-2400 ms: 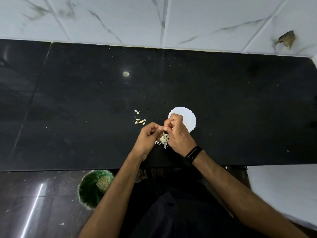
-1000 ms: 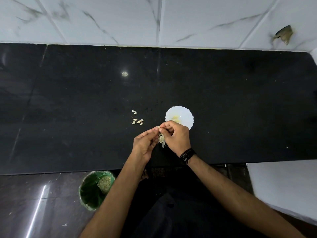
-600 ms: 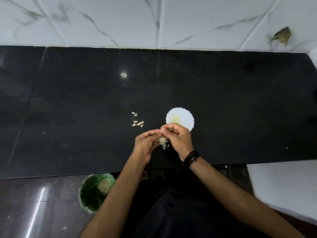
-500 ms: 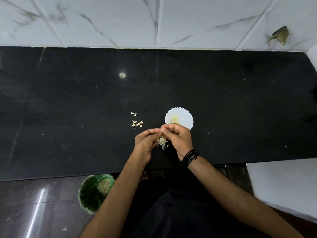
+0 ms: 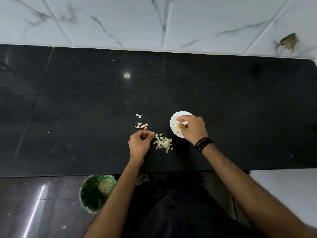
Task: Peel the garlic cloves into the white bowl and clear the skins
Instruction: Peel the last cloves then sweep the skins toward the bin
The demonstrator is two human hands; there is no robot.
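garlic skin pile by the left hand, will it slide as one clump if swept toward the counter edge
Probably not. The garlic skin pile is loose, thin, separate flakes, so it would likely scatter. They look papery and light, and some may cling to the black counter or the hand.

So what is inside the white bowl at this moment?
Pale yellowish peeled garlic lies inside the white bowl. The right hand reaches over it and covers the bowl's right part, so what lies there cannot be seen.
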